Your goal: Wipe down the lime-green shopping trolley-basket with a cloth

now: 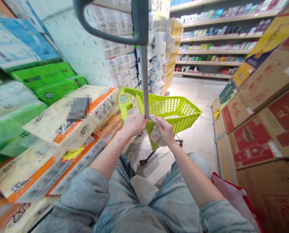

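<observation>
In front of me stands a lime-green shopping cart (183, 113) with a perforated basket. Its grey metal pole (144, 77) rises to a dark grey loop handle (107, 37). My left hand (135, 125) is closed on the cart's near end, at the foot of the pole. Just right of the pole, my right hand (166, 131) is shut on a crumpled, pale patterned cloth (157, 135), pressed against the cart's green frame. My left fingertips are partly hidden.
Packs of tissue paper (73, 113) are stacked close on my left, a blurred-out dark object on top. Cardboard cartons (253, 139) line the right side. Shelves of small boxes (217, 32) stand at the back. A red-edged bag (236, 197) is by my right leg.
</observation>
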